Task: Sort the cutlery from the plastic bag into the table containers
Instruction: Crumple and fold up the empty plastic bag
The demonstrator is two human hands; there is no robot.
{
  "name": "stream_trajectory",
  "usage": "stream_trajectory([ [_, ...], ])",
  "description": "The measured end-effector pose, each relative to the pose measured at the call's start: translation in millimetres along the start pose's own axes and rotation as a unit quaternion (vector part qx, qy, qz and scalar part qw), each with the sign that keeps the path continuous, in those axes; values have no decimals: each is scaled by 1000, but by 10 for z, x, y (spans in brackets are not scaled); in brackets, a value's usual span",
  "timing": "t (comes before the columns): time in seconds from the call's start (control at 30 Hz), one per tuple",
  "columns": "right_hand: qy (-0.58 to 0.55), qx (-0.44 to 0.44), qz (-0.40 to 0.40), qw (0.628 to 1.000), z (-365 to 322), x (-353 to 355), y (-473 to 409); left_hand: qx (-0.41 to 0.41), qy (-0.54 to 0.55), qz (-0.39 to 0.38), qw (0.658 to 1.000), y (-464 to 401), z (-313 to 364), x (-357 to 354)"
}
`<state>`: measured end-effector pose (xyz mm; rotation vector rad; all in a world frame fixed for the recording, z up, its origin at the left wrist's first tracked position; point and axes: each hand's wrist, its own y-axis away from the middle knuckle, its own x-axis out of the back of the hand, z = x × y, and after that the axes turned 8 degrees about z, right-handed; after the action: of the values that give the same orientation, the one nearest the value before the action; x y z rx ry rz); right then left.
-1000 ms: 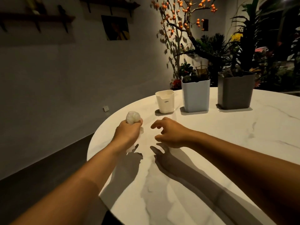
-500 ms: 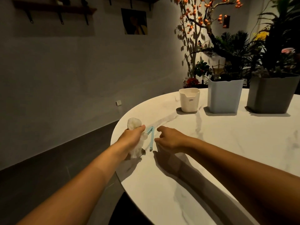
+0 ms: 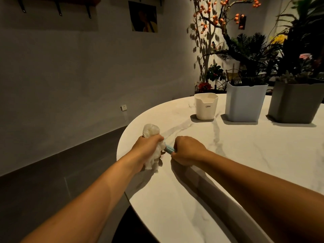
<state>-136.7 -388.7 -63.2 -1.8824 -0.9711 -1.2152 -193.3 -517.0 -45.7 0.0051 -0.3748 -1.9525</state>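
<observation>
Near the table's left edge, a crumpled white plastic bag is gripped in the fist of the left hand, bulging above it and trailing below. Just right of the bag, light blue cutlery handles protrude from it and are clasped by the curled right hand. Well beyond the bag, to its right, a cream container, a pale blue container and a grey container are lined up.

Two bare forearms, both uncovered up to the frame edge, with no sleeve in view. Left hand and right hand bare also, without glove. No ring, watch or bracelet to see, though dim light possibly hides small things.
</observation>
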Motion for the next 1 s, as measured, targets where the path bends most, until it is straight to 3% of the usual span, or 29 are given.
stream_trajectory([
  [0.27,-124,-49,-11,991,186,262,63,-96,-47,67,992,11,50,-177],
  [0.5,-287,-104,-8,952,380,607,169,-8,42,-59,997,183,340,-520],
  [0.6,-327,-110,3,938,481,753,288,-54,86,-103,989,228,399,-672],
  [0.73,-407,-137,31,902,725,993,488,-106,35,-142,984,322,478,-1070],
  [0.93,-392,-155,25,906,1156,1170,693,-101,53,-146,983,563,503,-1485],
  [1.0,-373,-191,63,906,1489,1284,1002,-72,59,-200,975,892,471,-1752],
])
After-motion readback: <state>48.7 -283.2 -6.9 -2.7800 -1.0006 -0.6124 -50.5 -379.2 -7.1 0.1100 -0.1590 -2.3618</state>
